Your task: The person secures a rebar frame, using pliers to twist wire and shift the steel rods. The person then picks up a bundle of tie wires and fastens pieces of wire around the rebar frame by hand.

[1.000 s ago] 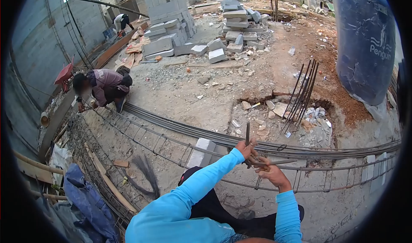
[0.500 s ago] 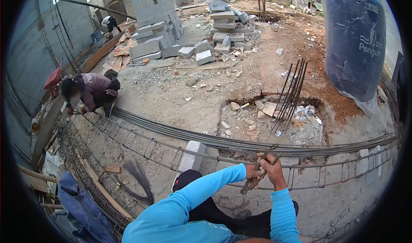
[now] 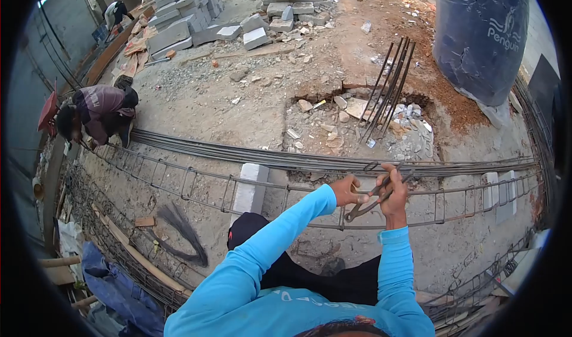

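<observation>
In my right hand (image 3: 391, 195) is a pair of pincers (image 3: 364, 209), fingers wrapped round the handles and the jaws pointing down to the left. My left hand (image 3: 347, 192) is just left of it, fingers curled at the upper bar of a long rebar cage (image 3: 288, 188); whatever they pinch is too small to make out. The cage, thin bars joined by stirrups, runs across in front of my knees. A pale block (image 3: 251, 188) lies beneath it on the left.
Behind the cage lies a bundle of rebar (image 3: 268, 157). Upright bars (image 3: 387, 90) rise from a rubble-filled pit. A dark wire bundle (image 3: 185, 233) lies at left. Another person (image 3: 98, 114) crouches at the cage's far left end. A wrapped blue tank (image 3: 479, 39) stands back right.
My hands, together at the pincers before, have drawn slightly apart, with the left now at the upper bar. The pincers stay in my right hand. The view has tipped downward and shifted right.
</observation>
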`<action>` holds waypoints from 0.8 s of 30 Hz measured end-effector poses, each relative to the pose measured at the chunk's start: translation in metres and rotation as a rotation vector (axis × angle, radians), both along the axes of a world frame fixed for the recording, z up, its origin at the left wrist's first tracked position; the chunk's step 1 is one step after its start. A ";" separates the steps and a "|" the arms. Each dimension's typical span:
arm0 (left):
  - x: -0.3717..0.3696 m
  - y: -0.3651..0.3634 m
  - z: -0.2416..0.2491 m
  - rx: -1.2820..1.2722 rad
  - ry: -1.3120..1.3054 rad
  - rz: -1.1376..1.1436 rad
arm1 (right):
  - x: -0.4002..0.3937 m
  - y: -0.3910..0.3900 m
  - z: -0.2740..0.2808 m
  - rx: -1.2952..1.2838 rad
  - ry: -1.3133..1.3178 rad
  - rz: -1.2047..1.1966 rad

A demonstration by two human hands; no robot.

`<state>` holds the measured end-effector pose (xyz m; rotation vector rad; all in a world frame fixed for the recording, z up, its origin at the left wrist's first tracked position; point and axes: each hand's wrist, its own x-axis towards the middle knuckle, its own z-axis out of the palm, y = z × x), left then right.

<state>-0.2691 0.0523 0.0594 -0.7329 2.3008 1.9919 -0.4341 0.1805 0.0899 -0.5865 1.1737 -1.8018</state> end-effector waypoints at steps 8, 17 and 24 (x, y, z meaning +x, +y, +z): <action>-0.023 -0.071 -0.074 -0.260 -0.265 0.153 | -0.073 -0.004 -0.051 -0.112 -0.128 -0.115; -0.038 -0.066 -0.095 0.091 0.079 0.350 | -0.064 -0.061 -0.058 0.146 -0.162 0.041; -0.045 -0.067 -0.117 0.146 0.156 0.454 | -0.067 -0.101 -0.064 0.181 -0.164 0.236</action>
